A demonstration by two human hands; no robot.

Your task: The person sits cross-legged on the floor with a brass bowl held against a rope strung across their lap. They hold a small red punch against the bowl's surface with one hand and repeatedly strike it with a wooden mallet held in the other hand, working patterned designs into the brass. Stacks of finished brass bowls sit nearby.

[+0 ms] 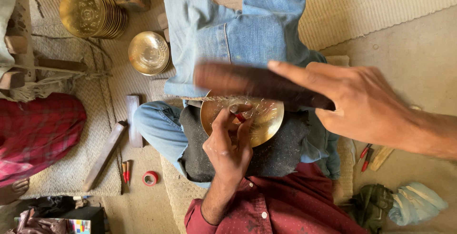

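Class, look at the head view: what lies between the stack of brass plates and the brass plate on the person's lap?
In the head view, a single brass bowl on the woven mat lies between the stack and the lap plate.

left hand (pixel 228 141) fingers pinched together, wrist bent inward, right hand (pixel 362 101) raised, blurred, fingers wrapped, forearm extended

a round brass plate (pixel 259 120) lies flat on a dark grey speckled pad over the lap, its shiny, shallowly dished face up and covered with fine engraved lines. a short chisel-like punch with a red-banded shaft (pixel 237 114) stands tilted on the plate's left part, its tip touching the metal. a long dark brown wooden bar (pixel 259 84), blurred, lies crosswise just above the plate's upper rim, covering that rim and sloping down toward the right.
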